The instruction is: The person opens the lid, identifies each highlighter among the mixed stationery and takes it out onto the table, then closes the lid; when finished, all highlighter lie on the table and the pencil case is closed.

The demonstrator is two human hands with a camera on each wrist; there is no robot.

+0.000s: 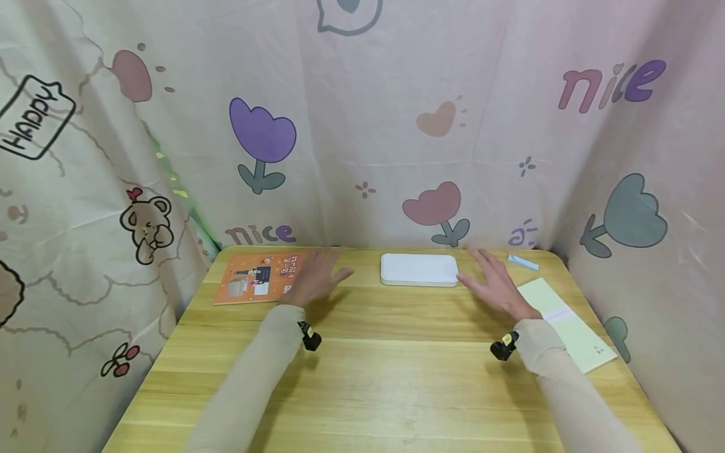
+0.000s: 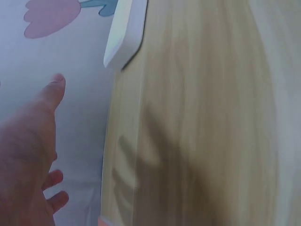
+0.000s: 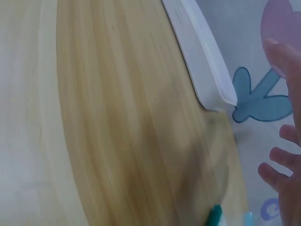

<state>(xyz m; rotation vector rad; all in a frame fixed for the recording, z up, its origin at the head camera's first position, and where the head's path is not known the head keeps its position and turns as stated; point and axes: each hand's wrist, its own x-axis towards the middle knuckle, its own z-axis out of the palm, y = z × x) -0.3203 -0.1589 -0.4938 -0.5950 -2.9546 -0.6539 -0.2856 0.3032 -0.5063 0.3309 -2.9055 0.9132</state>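
A flat white box with rounded corners [image 1: 419, 269] lies at the back middle of the wooden table. My left hand [image 1: 314, 277] hovers to its left, partly in front of an orange booklet [image 1: 249, 280], fingers extended and holding nothing. On the other side, my right hand [image 1: 494, 284] is held out just by the box's right end, its fingers spread. Whether the right thumb touches the box cannot be told from the head view; in the right wrist view the hand [image 3: 289, 117] looks apart from the box [image 3: 202, 56]. Both hands cast shadows on the wood.
At the back right lies a small light-blue strip-shaped item [image 1: 523, 262]. An open pale-green notebook [image 1: 572, 327] rests along the right edge, partly behind the right wrist. Printed curtains [image 1: 362, 126] hang close around the back and sides of the table [image 1: 396, 390].
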